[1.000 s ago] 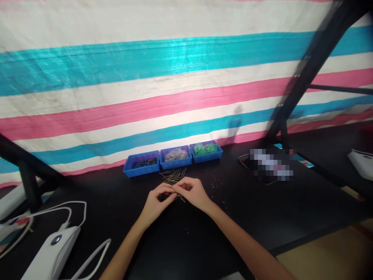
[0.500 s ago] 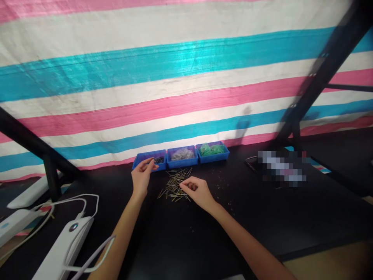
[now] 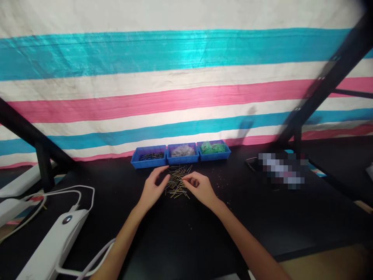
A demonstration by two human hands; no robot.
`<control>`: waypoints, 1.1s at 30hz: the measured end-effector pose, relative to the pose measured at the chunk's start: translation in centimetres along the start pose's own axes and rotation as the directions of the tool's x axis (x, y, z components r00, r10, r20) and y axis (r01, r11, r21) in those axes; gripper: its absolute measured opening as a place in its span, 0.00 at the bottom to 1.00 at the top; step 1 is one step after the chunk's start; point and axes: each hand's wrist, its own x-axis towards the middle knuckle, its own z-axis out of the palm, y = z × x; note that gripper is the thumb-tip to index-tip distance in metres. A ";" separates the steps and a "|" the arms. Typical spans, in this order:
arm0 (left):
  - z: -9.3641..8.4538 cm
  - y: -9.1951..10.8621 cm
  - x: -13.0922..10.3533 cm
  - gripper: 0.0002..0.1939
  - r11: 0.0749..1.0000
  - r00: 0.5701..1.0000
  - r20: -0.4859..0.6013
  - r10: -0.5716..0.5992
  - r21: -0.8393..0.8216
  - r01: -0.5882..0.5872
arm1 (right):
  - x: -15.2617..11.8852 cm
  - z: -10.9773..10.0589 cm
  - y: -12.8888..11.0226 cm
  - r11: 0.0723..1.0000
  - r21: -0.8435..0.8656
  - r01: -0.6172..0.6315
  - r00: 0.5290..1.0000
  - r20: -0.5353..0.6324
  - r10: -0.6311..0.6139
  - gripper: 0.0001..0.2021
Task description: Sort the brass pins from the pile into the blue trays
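A loose pile of thin metal pins (image 3: 176, 181), some dull grey and some yellowish, lies on the black table; they look like nails or long screws. My left hand (image 3: 152, 187) is at the pile's left edge, thumb and fingers apart, with nothing seen between them. Over the pile's right side, my right hand (image 3: 203, 189) has its thumb and fingertips pinched together. Whatever may be in that pinch is too small to make out. Behind the left hand, a blue bin (image 3: 148, 163) contains dark thin pieces of similar shape.
Beside that bin stand a blue bin (image 3: 183, 159) with clear plastic bags and another blue bin (image 3: 215, 156) with green bags. White power strips (image 3: 54, 247) and cables occupy the left. A dark frame leg (image 3: 297, 136) and a partly blurred phone-like object (image 3: 253, 165) are at right.
My left hand has moved from over the left bin down and right to the pile, and its fingers have opened. My right hand stays pinched at the pile. The camera view has shifted slightly.
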 end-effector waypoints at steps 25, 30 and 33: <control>4.1 1.7 -4.8 0.21 0.833 0.878 0.346 0.331 0.330 -0.444 | -9.3 -19.3 12.7 0.550 -0.784 -0.289 0.911 -0.402 -0.094 0.27; 4.0 1.3 -4.7 0.20 0.832 0.896 0.281 0.345 0.351 -0.430 | -9.2 -19.1 12.5 0.600 -0.735 -0.315 0.903 -0.427 -0.049 0.24; 3.8 0.9 -4.3 0.19 0.828 0.899 0.261 0.352 0.360 -0.429 | -9.4 -19.7 12.2 0.671 -0.665 -0.328 0.869 -0.491 -0.063 0.23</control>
